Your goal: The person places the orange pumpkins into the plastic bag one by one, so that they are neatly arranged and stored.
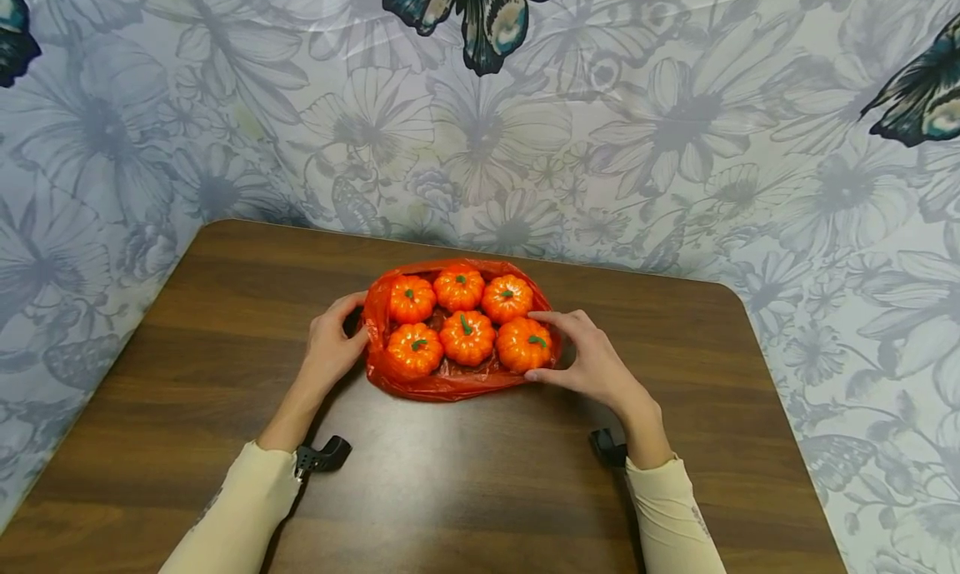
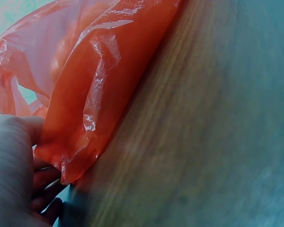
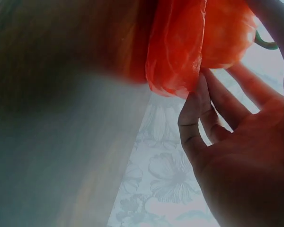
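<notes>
A red plastic bag lies with its mouth spread wide near the back edge of the table. Inside it sit several small orange pumpkins with green stems, in two rows. My left hand holds the bag's left end; in the left wrist view the thumb and fingers meet the crumpled plastic, and some fingertips are hidden. At the opposite end, my right hand pinches the bag's edge beside the front right pumpkin. The right wrist view shows thumb and fingers at the plastic rim.
The brown wooden table has rounded back corners. Behind it hangs a pale cloth printed with flowers and butterflies. Each wrist wears a black strapped mount just beyond a cream sleeve.
</notes>
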`<state>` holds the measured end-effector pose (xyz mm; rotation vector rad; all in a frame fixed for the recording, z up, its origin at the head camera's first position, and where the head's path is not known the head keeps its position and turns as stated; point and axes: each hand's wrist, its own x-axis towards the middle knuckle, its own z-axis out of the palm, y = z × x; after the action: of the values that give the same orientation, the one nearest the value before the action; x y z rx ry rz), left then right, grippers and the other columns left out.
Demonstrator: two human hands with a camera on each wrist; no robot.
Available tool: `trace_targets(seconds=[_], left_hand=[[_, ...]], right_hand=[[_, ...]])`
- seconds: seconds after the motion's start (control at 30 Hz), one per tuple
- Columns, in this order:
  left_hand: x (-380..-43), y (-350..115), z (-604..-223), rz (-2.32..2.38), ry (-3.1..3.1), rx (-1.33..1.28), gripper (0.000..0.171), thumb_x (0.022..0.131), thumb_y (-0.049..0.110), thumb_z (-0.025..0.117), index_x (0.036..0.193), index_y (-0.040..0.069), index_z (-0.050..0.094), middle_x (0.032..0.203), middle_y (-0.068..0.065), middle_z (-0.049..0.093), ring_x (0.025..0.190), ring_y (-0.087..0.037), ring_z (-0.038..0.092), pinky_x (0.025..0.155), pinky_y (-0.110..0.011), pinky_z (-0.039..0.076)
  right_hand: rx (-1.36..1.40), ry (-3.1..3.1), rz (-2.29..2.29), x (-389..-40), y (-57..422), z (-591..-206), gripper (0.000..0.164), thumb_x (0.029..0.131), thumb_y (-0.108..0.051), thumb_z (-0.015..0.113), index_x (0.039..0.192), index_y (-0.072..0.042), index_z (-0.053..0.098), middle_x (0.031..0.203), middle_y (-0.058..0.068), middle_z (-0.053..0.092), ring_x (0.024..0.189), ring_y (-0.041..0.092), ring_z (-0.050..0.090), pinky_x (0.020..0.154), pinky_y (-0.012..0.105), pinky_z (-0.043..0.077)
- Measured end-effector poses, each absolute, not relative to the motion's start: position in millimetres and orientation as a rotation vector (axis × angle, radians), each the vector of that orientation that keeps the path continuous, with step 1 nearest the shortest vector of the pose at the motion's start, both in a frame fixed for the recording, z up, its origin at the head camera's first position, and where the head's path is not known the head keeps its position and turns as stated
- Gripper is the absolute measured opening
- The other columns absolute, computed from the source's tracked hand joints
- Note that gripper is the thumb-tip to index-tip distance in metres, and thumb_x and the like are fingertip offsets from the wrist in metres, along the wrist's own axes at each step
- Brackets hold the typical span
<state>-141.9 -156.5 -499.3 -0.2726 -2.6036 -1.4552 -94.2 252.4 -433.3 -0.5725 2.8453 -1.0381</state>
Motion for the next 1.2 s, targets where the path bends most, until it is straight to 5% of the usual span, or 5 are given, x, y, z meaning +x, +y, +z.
trace_targets(seconds=[0.17, 0.43, 0.77, 1.2], left_hand=[[-142.6, -156.9, -501.1, -1.448, -2.609, -0.272, 0.037, 0.091, 0.009, 0.072, 0.129, 0.006, 0.071, 0.136, -0.018, 0.068, 0.132, -0.037, 0.061, 0.116, -0.056, 0.042], [-142.4, -155.9, -500.8, -1.456, -2.584, -0.291, 0.036, 0.091, 0.006, 0.073, 0.127, 0.005, 0.072, 0.134, -0.018, 0.07, 0.132, -0.038, 0.061, 0.115, -0.056, 0.043], [-143.6, -156.5, -500.1, -1.433, -2.598, -0.298, 0.035, 0.091, 0.007, 0.072, 0.126, 0.004, 0.072, 0.135, -0.019, 0.069, 0.132, -0.039, 0.061, 0.115, -0.057, 0.042], [-145.0, -157.1, -500.5, -1.463, -2.62, -0.271, 0.037, 0.092, 0.006, 0.073, 0.128, 0.004, 0.071, 0.138, -0.019, 0.068, 0.134, -0.039, 0.06, 0.119, -0.057, 0.04]], right_hand=[[-0.632, 2.897, -0.956, -95.9, 254.7, -435.4, 0.082, 0.074, -0.048, 0.095, 0.146, -0.026, 0.062, 0.127, -0.005, 0.069, 0.109, 0.02, 0.053, 0.093, 0.044, 0.051], [-0.587, 2.897, -0.877, -95.2, 256.0, -436.0, 0.072, 0.08, -0.046, 0.091, 0.143, -0.021, 0.066, 0.104, -0.001, 0.067, 0.095, 0.028, 0.054, 0.08, 0.036, 0.046], [-0.529, 2.897, -0.801, -95.4, 251.5, -435.2, 0.062, 0.084, -0.049, 0.086, 0.136, -0.019, 0.069, 0.087, 0.001, 0.055, 0.079, 0.015, 0.048, 0.069, 0.03, 0.043], [-0.646, 2.924, -1.014, -96.7, 249.3, -434.7, 0.062, 0.08, -0.033, 0.093, 0.135, -0.017, 0.069, 0.083, -0.003, 0.056, 0.075, 0.017, 0.054, 0.07, 0.036, 0.048]])
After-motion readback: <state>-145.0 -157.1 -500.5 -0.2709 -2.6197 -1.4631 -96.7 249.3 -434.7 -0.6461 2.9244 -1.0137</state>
